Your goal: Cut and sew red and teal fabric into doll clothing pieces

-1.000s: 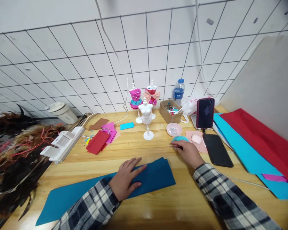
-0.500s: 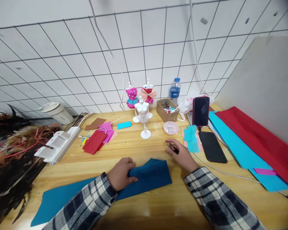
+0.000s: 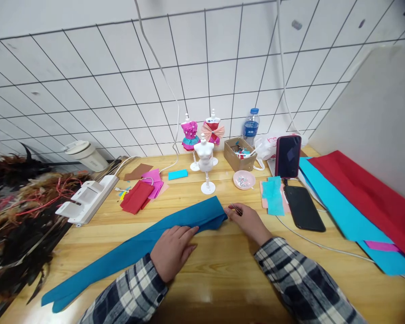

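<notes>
A long strip of blue cloth-like material [image 3: 145, 238], folded lengthwise, lies slantwise across the wooden table. My left hand [image 3: 173, 249] rests on its lower edge near the right part, fingers stretched out and palm down. At the strip's right end is my right hand [image 3: 246, 220], closed around what look like small dark scissors [image 3: 235, 209], mostly hidden by the fingers. Its fingertips touch or nearly touch the strip's corner. Beyond the strip stands a bare white mini dress form [image 3: 204, 155]. Behind it are a dress form in pink and blue [image 3: 190, 135] and another with a peach bow [image 3: 212, 132].
Right of the forms are a pink dish of small beads [image 3: 244, 180], a cardboard box [image 3: 239, 159] and a water bottle [image 3: 251, 125]. Phones [image 3: 303, 209] and large red and blue sheets [image 3: 364, 198] lie farther right. Left are red pieces [image 3: 137, 197], a power strip [image 3: 94, 200] and feathers [image 3: 16, 243].
The blue strip has been turned and shifted away from me, its right end now higher up. My left hand has gone from gripping its fold to lying flat; my right hand has come to its end.
</notes>
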`<state>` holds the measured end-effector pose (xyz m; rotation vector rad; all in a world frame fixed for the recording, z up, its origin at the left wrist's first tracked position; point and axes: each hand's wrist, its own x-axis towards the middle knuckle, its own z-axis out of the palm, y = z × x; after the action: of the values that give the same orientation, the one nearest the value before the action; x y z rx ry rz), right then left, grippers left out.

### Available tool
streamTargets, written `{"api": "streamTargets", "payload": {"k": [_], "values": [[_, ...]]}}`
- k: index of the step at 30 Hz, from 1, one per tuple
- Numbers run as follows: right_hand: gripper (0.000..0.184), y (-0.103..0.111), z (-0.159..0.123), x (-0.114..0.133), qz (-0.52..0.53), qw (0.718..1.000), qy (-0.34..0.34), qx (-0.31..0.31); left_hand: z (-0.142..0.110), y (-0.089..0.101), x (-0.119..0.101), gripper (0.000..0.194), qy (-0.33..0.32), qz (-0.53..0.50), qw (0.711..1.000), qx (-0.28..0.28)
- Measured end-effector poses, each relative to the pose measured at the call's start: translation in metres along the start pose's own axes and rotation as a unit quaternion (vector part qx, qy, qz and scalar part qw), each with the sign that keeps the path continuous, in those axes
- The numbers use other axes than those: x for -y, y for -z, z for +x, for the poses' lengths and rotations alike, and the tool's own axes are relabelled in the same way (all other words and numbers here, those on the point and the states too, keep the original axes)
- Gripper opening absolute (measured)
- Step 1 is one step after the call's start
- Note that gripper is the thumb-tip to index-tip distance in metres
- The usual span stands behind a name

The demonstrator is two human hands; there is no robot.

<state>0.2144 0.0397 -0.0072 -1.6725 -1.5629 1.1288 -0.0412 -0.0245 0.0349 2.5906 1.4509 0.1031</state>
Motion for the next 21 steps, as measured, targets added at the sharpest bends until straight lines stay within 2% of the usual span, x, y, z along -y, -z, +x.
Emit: {"api": "streamTargets", "payload": {"k": [4,6,8,10,11,12,15,17,19,21], "values": [[0.058,-0.012,0.003,0.016,-0.201,0.979,0.019,-0.026,-0.001,0.036,0.002,0.034,0.035,-0.038,0.998,-0.027],[0.045,-0.016,0.007,0.022,-0.255,0.966,0.037,-0.027,0.001,0.051,0.013,0.036,0.072,-0.014,0.997,-0.023],[0.026,-0.017,0.011,0.024,-0.27,0.961,0.052,-0.011,0.001,0.057,0.03,0.037,0.123,0.026,0.992,-0.007],[0.015,-0.013,0.013,0.023,-0.263,0.962,0.068,0.008,-0.004,0.052,0.05,0.03,0.166,0.053,0.983,0.055],[0.014,-0.01,0.013,0.021,-0.257,0.963,0.075,0.015,-0.008,0.048,0.059,0.028,0.159,0.05,0.982,0.092],[0.014,-0.006,0.013,0.019,-0.251,0.964,0.082,0.023,-0.013,0.043,0.067,0.029,0.148,0.048,0.982,0.103],[0.012,0.006,0.008,0.014,-0.235,0.965,0.104,0.059,-0.026,0.031,0.084,0.014,0.125,0.032,0.988,0.078],[0.018,0.014,0.003,0.013,-0.23,0.962,0.116,0.09,-0.03,0.026,0.089,0.023,0.104,0.003,0.994,0.032],[0.021,0.018,-0.002,0.015,-0.232,0.959,0.136,0.09,-0.029,0.023,0.092,0.038,0.073,-0.023,0.997,0.003],[0.025,0.019,-0.007,0.018,-0.231,0.955,0.169,0.073,-0.026,0.018,0.093,0.033,0.046,-0.03,0.998,0.007]]}}
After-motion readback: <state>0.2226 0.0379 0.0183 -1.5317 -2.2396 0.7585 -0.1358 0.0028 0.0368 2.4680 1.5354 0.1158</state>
